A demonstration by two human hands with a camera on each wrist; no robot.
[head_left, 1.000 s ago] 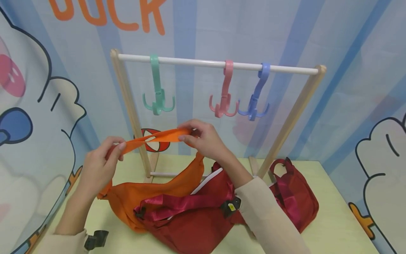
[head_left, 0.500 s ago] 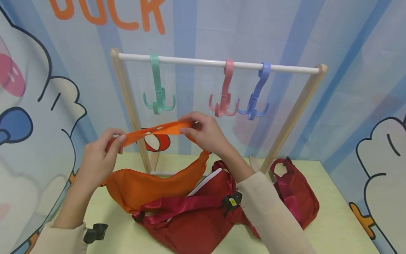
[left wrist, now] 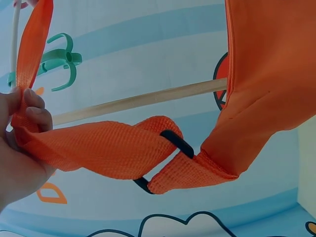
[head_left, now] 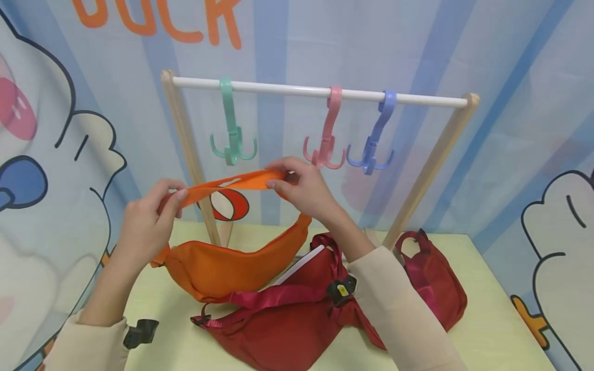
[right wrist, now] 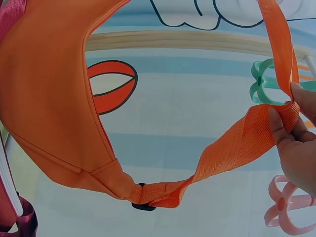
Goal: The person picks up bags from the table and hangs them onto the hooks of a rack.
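Creased blue-striped backdrop [head_left: 306, 41]; left grip [head_left: 147, 221], right grip [head_left: 306, 188] pinching woven orange strap [left wrist: 98, 149] of crescent-shaped bag [head_left: 227, 268]

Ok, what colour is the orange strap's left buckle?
The buckle is black, clearest in the left wrist view.

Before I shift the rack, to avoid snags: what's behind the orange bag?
Behind the orange bag are the rack's left post, the table and the backdrop. The bag covers the post's lower end and part of its foot.
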